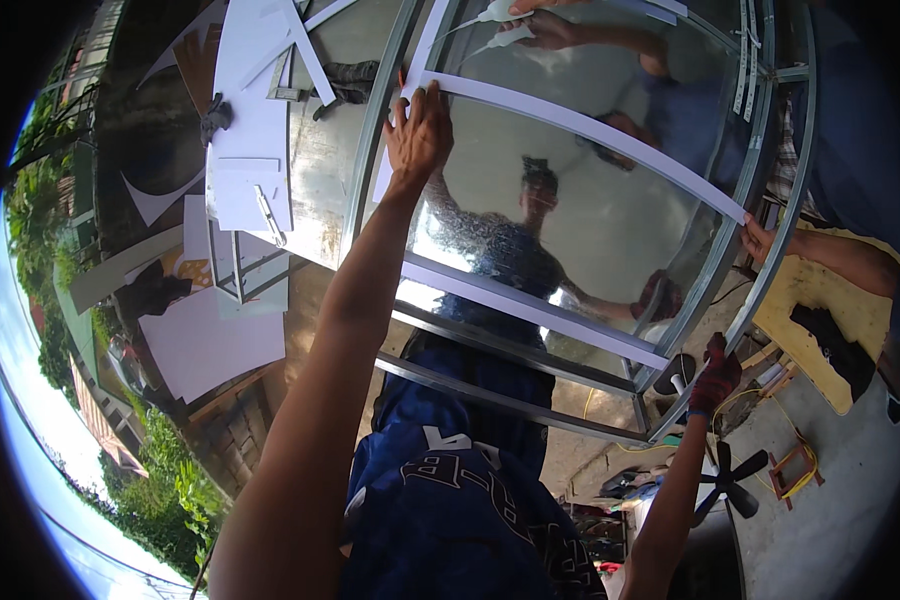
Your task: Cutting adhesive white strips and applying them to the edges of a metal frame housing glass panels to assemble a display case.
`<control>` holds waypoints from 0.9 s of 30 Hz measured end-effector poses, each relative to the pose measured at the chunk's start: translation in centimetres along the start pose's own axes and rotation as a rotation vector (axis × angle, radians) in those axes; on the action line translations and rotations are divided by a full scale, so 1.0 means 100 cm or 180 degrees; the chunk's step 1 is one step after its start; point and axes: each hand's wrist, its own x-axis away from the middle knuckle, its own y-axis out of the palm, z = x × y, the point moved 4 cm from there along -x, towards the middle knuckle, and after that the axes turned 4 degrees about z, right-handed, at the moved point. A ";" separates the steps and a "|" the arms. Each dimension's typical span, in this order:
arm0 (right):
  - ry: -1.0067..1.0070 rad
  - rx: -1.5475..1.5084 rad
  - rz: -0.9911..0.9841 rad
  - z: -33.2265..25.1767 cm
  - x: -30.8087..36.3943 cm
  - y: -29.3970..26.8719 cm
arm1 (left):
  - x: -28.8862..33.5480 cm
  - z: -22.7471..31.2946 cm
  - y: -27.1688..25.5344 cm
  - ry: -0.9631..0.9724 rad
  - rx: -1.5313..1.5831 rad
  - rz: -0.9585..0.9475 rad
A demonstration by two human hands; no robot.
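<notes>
A long white strip [590,127] lies across a glossy, reflective panel [490,140] set in a metal frame [745,165]. My bare left hand [420,135] presses its fingertips on the strip's left end, by the frame's left rail. In a dark red glove, my right hand [715,375] grips the frame's outer rail at the near right corner. A co-worker's hand [758,240] holds the strip's right end. At the top edge, another person's hand [523,6] holds a white squeeze bottle [497,12] with a thin nozzle. A second white strip [530,310] lies nearer to me.
Left of the frame, a metal-topped surface [315,190] bears white sheets [250,120], loose strips [310,55] and a white cutter-like tool [268,215]. White offcuts [220,340] lie lower left. A black fan [730,480] and yellow cord [745,395] sit at the lower right.
</notes>
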 end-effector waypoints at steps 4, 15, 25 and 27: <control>-0.0281 0.0152 0.0088 0.000 -0.003 -0.004 | -0.001 0.003 0.002 0.0060 0.0008 -0.0109; -0.1278 -0.0483 0.1645 -0.145 0.027 -0.038 | -0.002 -0.006 -0.004 -0.0059 0.0050 0.0327; -0.4089 -0.0190 0.0602 -0.421 -0.067 0.174 | -0.002 0.000 -0.007 -0.0016 0.0183 0.0338; -0.4206 -0.0052 0.0396 -0.433 -0.072 0.197 | -0.001 -0.002 -0.007 0.0013 0.0142 0.0357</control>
